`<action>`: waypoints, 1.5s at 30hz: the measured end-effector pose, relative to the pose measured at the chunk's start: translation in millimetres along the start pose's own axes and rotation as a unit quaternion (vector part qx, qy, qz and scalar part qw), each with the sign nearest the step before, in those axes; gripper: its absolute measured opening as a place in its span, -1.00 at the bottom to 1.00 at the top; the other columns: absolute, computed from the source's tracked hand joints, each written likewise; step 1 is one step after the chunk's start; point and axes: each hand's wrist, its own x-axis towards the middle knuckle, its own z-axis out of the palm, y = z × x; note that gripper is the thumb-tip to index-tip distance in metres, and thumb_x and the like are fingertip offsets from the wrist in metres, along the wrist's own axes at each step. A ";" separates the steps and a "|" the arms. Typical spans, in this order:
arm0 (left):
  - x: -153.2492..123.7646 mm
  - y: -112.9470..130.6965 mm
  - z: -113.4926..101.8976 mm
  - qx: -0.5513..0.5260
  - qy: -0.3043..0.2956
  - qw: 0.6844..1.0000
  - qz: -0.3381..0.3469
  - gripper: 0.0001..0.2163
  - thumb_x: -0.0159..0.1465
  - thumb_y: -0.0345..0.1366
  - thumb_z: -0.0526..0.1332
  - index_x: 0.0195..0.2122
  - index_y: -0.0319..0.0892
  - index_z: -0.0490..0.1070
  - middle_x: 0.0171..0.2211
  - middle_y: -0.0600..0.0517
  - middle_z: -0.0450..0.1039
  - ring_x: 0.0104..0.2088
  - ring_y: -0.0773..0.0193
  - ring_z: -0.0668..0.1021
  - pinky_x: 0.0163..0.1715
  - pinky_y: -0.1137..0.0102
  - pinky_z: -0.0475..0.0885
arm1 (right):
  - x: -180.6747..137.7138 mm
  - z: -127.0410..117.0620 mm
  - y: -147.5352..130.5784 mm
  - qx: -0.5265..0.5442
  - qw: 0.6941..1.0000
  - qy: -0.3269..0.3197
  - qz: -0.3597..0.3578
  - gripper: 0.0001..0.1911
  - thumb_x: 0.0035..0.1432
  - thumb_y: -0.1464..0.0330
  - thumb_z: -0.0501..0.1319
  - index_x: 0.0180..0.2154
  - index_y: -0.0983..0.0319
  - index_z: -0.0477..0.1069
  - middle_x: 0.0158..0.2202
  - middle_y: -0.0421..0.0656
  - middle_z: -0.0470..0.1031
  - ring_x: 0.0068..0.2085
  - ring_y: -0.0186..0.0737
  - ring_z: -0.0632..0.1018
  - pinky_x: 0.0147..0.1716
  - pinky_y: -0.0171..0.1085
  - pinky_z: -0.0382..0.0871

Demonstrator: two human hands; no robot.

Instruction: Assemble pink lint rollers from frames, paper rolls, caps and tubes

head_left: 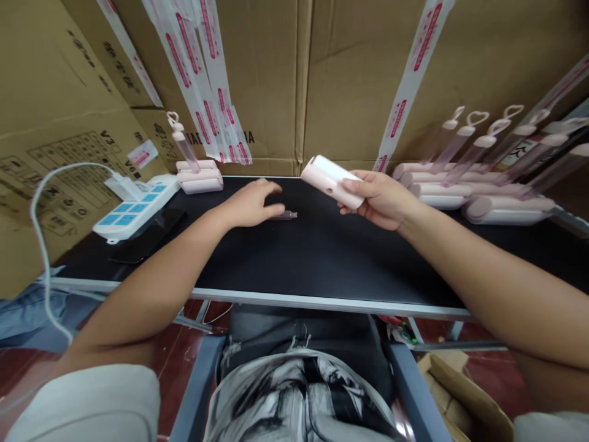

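Note:
My right hand (pixel 375 196) is closed round a pink-and-white roller head (pixel 332 180), held tilted above the black tabletop. A small round hole shows in the side of this head. On the left, my left hand (pixel 253 202) hovers low over the table with thumb and fingers apart. Beside its thumb lies a translucent pinkish handle (pixel 289 215), partly hidden by the hand. Whether the thumb touches this handle, I cannot tell.
Several rollers with upright handles and heart-shaped loops (pixel 444 193) stand at the right; one more roller (pixel 199 176) stands back left. A white power strip (pixel 138 209) with a cable and a dark phone-like slab (pixel 150 236) lie left. Cardboard boxes (pixel 350 86) wall the back.

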 end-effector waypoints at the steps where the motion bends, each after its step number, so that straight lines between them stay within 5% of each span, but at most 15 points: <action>1: -0.8 -3.5 0.1 0.065 -0.046 0.997 0.010 -0.53 0.26 0.04 0.34 0.07 -0.17 0.59 0.09 -0.22 0.59 0.07 -0.08 0.61 0.15 0.06 0.48 | 2.1 -4.7 0.4 0.012 1.000 0.008 -0.002 -0.45 -0.01 0.01 0.65 -0.13 0.15 0.55 -0.23 -0.12 0.65 -0.37 -0.22 0.60 -0.38 -0.17 0.71; 4: -4.5 -1.5 3.0 0.126 -0.115 0.985 0.030 -0.65 0.32 -0.04 0.28 -0.01 -0.12 0.64 0.00 -0.16 0.63 -0.02 -0.03 0.63 0.03 0.17 0.47 | 7.4 -12.2 4.6 0.024 0.999 0.032 -0.009 -0.51 0.07 0.04 0.61 -0.15 0.13 0.49 -0.21 -0.14 0.63 -0.33 -0.20 0.62 -0.32 -0.15 0.76; 11: -15.0 35.3 5.5 -0.080 0.008 0.993 0.083 -0.59 0.38 0.07 0.30 0.02 -0.17 0.57 -0.28 0.03 0.60 -0.35 0.27 0.56 -0.26 0.37 0.42 | 5.8 3.6 12.5 0.075 0.996 0.053 -0.019 -0.43 -0.09 0.12 0.70 -0.23 0.15 0.44 -0.21 -0.20 0.62 -0.30 -0.27 0.61 -0.37 -0.28 0.70; 24: -18.4 43.6 12.2 -0.141 0.023 0.987 0.075 -0.64 0.36 0.03 0.32 -0.12 -0.20 0.58 -0.43 0.07 0.51 -0.45 0.33 0.50 -0.41 0.44 0.37 | -8.5 22.5 10.6 0.083 0.996 0.017 -0.039 -0.37 -0.09 0.10 0.71 -0.19 0.14 0.39 -0.17 -0.21 0.65 -0.24 -0.22 0.66 -0.29 -0.22 0.73; 37: -20.0 55.2 4.9 -0.296 -0.088 0.951 -0.009 -0.66 0.45 0.00 0.25 -0.24 -0.22 0.45 -0.42 0.05 0.50 -0.63 0.41 0.51 -0.70 0.55 0.32 | -8.2 27.1 11.7 0.076 0.994 0.037 -0.076 -0.30 -0.15 0.06 0.72 -0.18 0.13 0.36 -0.19 -0.23 0.64 -0.28 -0.22 0.67 -0.30 -0.19 0.73; 45: -21.1 58.9 3.8 -0.294 -0.092 0.951 -0.003 -0.65 0.49 -0.01 0.24 -0.29 -0.19 0.40 -0.56 0.14 0.39 -0.69 0.45 0.43 -0.71 0.59 0.30 | -11.8 29.4 9.3 0.017 0.995 0.036 -0.093 -0.28 -0.11 0.07 0.68 -0.01 0.11 0.43 -0.20 -0.21 0.66 -0.40 -0.19 0.65 -0.42 -0.17 0.68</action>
